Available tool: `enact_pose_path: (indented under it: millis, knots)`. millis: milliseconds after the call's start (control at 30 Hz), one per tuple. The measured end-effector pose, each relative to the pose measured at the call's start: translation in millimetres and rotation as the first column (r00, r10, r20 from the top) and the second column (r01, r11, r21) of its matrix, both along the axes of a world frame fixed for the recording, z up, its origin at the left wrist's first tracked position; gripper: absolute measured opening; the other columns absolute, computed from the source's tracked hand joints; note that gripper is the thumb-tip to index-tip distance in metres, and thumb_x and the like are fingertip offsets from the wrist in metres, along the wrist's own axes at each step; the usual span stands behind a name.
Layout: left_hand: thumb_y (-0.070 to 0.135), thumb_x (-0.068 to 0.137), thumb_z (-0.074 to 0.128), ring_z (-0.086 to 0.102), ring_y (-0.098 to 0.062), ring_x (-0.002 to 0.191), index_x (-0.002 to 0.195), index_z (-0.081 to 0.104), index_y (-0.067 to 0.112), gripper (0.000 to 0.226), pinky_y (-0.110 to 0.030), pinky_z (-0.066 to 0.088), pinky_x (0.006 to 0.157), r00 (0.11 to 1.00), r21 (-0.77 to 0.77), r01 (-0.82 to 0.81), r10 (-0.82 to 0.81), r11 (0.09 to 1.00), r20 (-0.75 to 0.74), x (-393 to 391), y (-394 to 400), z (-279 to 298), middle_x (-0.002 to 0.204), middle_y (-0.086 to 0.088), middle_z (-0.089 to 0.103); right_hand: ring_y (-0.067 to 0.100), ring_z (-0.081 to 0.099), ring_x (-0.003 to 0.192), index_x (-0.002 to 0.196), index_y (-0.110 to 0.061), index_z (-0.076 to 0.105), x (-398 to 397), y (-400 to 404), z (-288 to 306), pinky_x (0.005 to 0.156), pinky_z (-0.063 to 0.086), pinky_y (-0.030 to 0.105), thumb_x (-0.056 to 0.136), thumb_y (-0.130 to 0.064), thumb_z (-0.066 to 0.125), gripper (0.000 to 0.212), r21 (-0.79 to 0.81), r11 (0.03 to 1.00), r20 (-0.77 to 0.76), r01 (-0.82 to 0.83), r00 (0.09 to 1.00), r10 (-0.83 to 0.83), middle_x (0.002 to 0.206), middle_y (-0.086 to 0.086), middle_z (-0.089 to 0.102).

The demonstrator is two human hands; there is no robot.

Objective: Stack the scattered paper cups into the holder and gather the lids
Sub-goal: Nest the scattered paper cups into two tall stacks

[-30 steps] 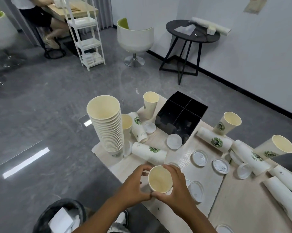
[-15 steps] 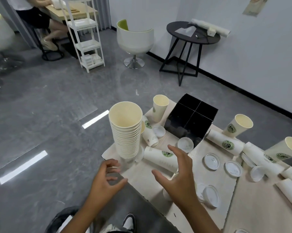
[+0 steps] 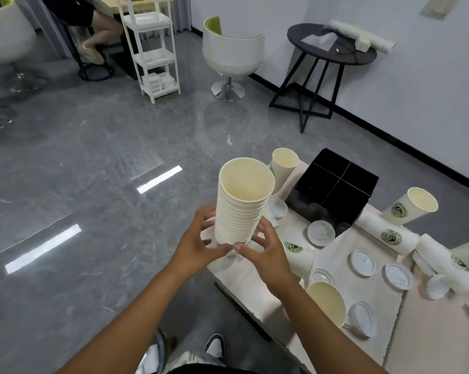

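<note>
Head view: tall cream nested cup stack, both hands, left hand and right hand, curled round its base.

left hand: grip curled, fingers spread | right hand: same; thumbs nearly touching; forearms converge

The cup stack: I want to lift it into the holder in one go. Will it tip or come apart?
The cup stack is tall and narrow-based, so it probably tips easily. Both hands, left and right, grip only its bottom, so the top may sway. The cups look tightly nested and paper-light; it likely lifts as one.
</note>
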State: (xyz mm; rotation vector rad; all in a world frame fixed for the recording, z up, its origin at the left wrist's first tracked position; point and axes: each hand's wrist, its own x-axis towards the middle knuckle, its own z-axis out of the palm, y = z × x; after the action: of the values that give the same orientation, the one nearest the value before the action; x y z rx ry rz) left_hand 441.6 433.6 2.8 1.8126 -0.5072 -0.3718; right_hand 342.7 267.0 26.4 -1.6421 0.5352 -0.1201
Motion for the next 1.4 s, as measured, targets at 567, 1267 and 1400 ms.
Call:
enact_pose_path:
  millis: [567,1267,1400]
  knots:
    - [0.034,0.066,0.095,0.062,0.002,0.122,0.136,0.030,0.063,0.100,-0.020,0.058,0.090,0.973,-0.069,0.134,-0.118,0.989,0.200,-3.8,-27.9,83.6,0.127,0.037,0.060,-0.002,0.060,0.118,0.136,-0.053,0.049,-24.9,-17.2,66.7,0.086,0.058,0.018,0.079,-0.024,0.090,0.076,-0.084,0.981,0.145,0.175,0.976,-0.162,0.131,-0.027,0.061]
    - [0.005,0.070,0.095,0.071,-0.013,0.108,0.127,0.041,0.059,0.095,-0.041,0.063,0.083,0.821,-0.113,0.565,-0.570,0.817,-0.018,-62.7,-297.0,65.9,0.114,0.001,0.076,0.007,0.066,0.112,0.144,-0.043,0.048,-145.0,-207.1,63.1,0.085,0.058,0.024,0.081,-0.024,0.088,0.077,-0.106,0.811,0.137,0.575,0.816,-0.561,0.134,-0.013,0.064]
    - [0.000,0.071,0.093,0.064,-0.017,0.123,0.133,0.042,0.045,0.093,-0.042,0.065,0.076,0.829,-0.101,0.546,-0.553,0.832,-0.076,-65.2,-298.7,39.4,0.129,-0.002,0.068,0.002,0.063,0.112,0.142,-0.045,0.047,-145.4,-214.3,38.9,0.080,0.054,0.013,0.082,-0.021,0.087,0.076,-0.090,0.837,0.095,0.540,0.841,-0.532,0.136,-0.017,0.060]
